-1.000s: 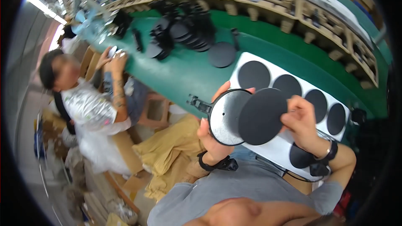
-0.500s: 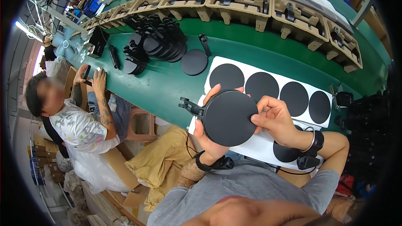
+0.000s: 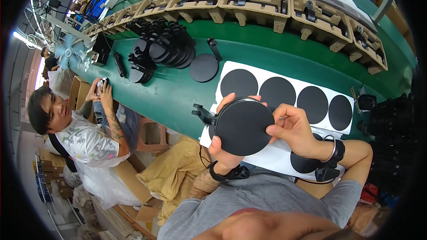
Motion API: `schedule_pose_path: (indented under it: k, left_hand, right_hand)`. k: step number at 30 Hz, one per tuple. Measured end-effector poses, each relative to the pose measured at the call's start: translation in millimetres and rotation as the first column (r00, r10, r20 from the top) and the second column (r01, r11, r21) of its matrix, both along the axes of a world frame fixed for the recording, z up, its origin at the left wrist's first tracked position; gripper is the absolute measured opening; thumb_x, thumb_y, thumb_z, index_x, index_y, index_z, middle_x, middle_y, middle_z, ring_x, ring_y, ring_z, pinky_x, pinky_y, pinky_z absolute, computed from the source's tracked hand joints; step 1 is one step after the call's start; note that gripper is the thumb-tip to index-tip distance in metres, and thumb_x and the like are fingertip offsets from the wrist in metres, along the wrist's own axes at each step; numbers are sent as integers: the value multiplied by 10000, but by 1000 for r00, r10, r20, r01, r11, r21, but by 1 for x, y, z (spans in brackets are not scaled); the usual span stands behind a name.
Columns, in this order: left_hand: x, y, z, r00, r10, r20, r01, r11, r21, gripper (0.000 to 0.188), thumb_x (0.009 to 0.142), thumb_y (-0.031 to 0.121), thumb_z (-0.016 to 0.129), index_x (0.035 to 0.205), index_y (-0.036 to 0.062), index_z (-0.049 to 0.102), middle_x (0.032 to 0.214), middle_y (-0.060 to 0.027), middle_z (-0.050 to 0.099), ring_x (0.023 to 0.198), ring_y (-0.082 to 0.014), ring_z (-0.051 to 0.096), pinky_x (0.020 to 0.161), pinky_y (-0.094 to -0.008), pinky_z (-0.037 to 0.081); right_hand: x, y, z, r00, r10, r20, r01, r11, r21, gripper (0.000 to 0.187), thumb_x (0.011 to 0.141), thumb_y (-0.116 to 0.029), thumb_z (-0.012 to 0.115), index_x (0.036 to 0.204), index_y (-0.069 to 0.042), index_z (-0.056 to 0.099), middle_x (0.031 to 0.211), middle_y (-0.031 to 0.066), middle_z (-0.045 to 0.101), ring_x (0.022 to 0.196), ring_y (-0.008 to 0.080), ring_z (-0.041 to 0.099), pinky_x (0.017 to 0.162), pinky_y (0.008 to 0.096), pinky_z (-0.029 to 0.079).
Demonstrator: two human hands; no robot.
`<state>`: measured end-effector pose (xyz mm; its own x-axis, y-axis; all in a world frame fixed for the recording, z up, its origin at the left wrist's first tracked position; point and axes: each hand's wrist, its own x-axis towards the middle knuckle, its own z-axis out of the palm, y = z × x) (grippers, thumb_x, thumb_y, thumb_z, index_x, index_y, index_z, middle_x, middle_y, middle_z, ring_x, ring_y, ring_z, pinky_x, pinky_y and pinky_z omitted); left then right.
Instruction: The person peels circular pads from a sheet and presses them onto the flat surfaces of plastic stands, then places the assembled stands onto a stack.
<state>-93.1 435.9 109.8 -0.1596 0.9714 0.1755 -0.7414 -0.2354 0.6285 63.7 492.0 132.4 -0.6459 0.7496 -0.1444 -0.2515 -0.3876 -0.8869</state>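
My left hand [image 3: 227, 156] supports a round black base [image 3: 245, 126] from below and behind, fingers curled over its far and left edges. A short black hinged bracket [image 3: 204, 115] juts out from the base's left side. The base's flat round face is turned up, and a thin shiny rim shows along its far edge. At the right edge, my right hand [image 3: 293, 130] pinches with thumb and forefinger. Whether it grips the base itself or a thin pad lying on it, I cannot tell. Beneath and beyond both hands lies a white sheet [image 3: 261, 75] bearing several black round pads [image 3: 312, 105].
A finished-looking black stand [image 3: 204, 67] lies on the green table [image 3: 155, 91], beside stacked stands [image 3: 171, 53]. Brown moulded trays [image 3: 253, 11] with black parts line the back. At left a seated co-worker [image 3: 91, 135] handles a small object. A black tool [image 3: 119, 64] lies nearby.
My hands and the base hold nearly the same place, with the right hand still at its edge. The co-worker's hands have come together around a small object.
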Motion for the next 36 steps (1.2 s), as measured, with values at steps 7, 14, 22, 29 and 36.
schedule_pose_path:
  k: [7,14,22,29,36]
  left_hand:
    - [2,-5,-2,1000,16,-26,-16,1000,1,827,756,470,521,1426,94,214,1332,-332,375,1204,-441,459,978,-524,418]
    - [5,-4,-2,999,28,-22,-27,999,34,819,721,423,530,1427,132,232,1327,-328,381,1201,-439,457,978,-522,416]
    - [7,-2,-13,968,111,-227,-28,939,342,748,790,402,557,1416,116,263,1383,-315,315,1260,-400,391,1031,-488,337]
    - [19,24,-25,912,165,-376,6,910,414,694,815,409,498,1412,125,286,1363,-346,299,1248,-432,382,1026,-519,316]
    - [30,39,-16,999,23,49,-33,976,214,828,769,438,560,1442,115,204,1426,-288,270,1311,-400,342,1041,-489,336]
  right_hand:
    - [1,-1,2,1000,25,-14,-25,1000,1,133,843,20,651,865,-6,523,820,47,586,726,101,620,602,240,573]
    - [0,-1,8,999,11,47,-13,999,45,141,836,26,658,857,-15,525,786,47,597,709,85,611,575,224,550]
    - [-1,11,19,943,-47,331,24,997,74,148,765,1,745,745,35,602,721,82,660,626,91,635,526,197,509]
    - [25,41,10,791,-338,511,-70,779,623,288,629,2,812,559,-22,534,520,4,538,512,66,542,479,201,440]
    - [31,62,2,848,-457,269,-159,266,951,605,633,-327,852,1077,-40,558,1120,129,557,1042,290,547,896,396,445]
